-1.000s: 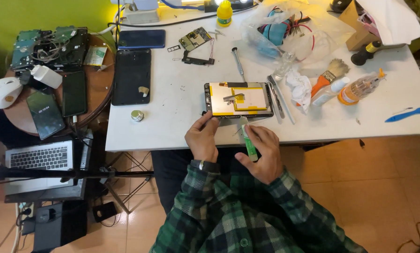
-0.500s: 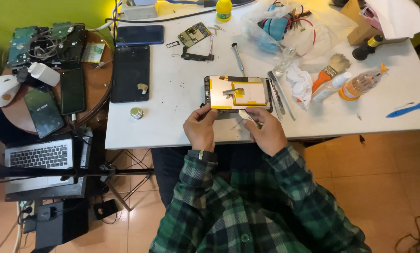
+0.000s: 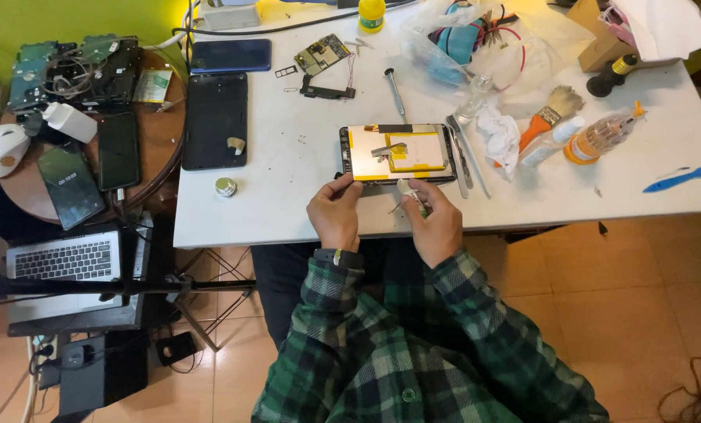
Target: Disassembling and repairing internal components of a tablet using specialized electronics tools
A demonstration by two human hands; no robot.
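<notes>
The opened tablet [image 3: 397,153] lies flat on the white worktop [image 3: 288,157], just back from the worktop's near edge, its long axis running left to right along that edge, its gold-shielded inside facing up. The left hand [image 3: 336,213] curls at the tablet's near left corner, fingertips on its rim. The right hand [image 3: 436,222] is closed around a small green-handled tool [image 3: 410,192] whose tip sits at the tablet's near edge, right of centre. Right of the tablet, touching or just beside its short side, lie metal tweezers [image 3: 461,155], then a crumpled tissue [image 3: 500,135]. Left of the tablet the worktop is bare as far as a small round tin [image 3: 225,186] and a black back cover [image 3: 216,120]. Behind the tablet lies a screwdriver [image 3: 395,91].
</notes>
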